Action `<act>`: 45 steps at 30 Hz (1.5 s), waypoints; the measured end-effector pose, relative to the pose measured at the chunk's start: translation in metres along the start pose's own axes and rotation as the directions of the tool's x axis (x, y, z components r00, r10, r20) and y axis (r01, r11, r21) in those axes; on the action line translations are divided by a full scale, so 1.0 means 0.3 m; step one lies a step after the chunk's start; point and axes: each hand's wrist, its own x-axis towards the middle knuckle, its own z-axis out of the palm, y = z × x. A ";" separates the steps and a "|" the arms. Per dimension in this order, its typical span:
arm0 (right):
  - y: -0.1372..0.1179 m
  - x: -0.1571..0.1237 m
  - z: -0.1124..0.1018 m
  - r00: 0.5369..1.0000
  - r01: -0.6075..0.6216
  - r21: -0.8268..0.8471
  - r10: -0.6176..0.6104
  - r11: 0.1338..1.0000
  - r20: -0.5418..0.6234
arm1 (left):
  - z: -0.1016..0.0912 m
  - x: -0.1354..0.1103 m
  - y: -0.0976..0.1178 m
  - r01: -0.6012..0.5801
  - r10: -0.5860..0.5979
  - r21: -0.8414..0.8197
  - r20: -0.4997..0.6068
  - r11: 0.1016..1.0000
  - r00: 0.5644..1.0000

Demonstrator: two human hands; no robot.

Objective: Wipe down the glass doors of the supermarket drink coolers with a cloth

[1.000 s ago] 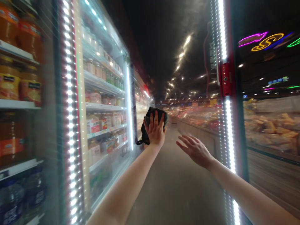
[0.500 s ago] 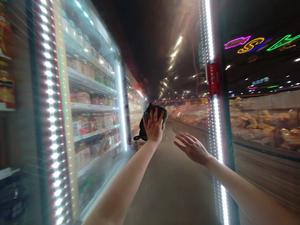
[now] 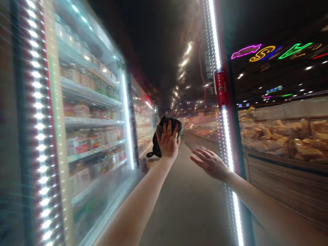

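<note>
My left hand (image 3: 167, 142) is raised in front of me, fingers stretched over a dark crumpled cloth (image 3: 155, 147) and pressing it flat, apparently against a glass pane that I look through. My right hand (image 3: 211, 164) hovers just to its right and slightly lower, open, fingers spread, holding nothing. Both forearms reach forward from the bottom of the view.
A lit door frame with an LED strip (image 3: 227, 136) and a red fitting (image 3: 221, 88) stands upright right of my hands. Chiller shelves (image 3: 89, 121) of bottles and packs line the left. A food display case (image 3: 282, 136) runs along the right. A grey aisle floor (image 3: 189, 205) stretches ahead.
The whole scene has slid left in view, the lit door frame most of all. Both hands keep nearly the same pose, cloth still under the left palm.
</note>
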 end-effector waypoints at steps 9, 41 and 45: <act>0.042 -0.086 -0.011 1.000 0.014 0.001 -0.014 1.000 0.006 | 0.056 -0.209 -0.053 -0.627 0.633 -0.092 0.135 0.774 0.762; 0.187 -0.365 -0.069 0.986 -0.145 0.040 0.141 0.989 0.085 | 0.161 -0.099 0.325 -0.628 0.652 -0.222 0.053 0.746 0.756; 0.192 -0.345 -0.110 0.986 -0.160 0.021 0.159 0.987 0.042 | 0.168 0.035 0.411 -0.416 0.437 -0.212 0.061 0.884 0.897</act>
